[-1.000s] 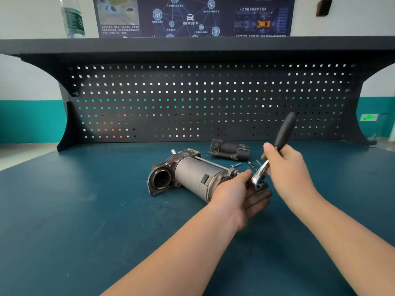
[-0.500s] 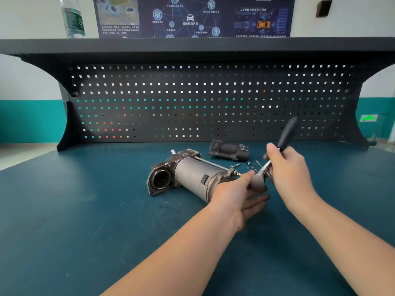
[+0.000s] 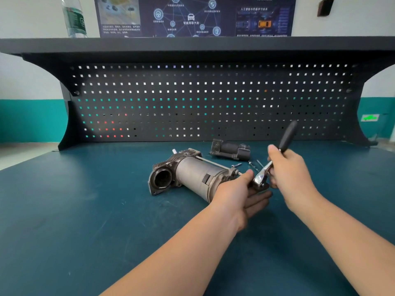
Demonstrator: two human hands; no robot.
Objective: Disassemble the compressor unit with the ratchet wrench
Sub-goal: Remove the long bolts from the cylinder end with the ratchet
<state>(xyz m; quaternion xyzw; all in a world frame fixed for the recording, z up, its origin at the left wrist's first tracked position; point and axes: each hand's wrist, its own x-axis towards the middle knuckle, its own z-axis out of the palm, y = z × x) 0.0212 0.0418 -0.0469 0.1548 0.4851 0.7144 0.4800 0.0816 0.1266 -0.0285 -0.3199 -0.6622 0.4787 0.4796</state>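
I see the compressor unit (image 3: 192, 178), a grey metal cylinder with a flanged round port, lying on its side mid-bench, my left hand (image 3: 237, 195) resting flat-fingered at its near end while my right hand (image 3: 292, 174) grips the ratchet wrench (image 3: 275, 159) there.

Compressor unit (image 3: 196, 178) near end behind left hand (image 3: 237, 195); bottle (image 3: 73, 18) top cropped.
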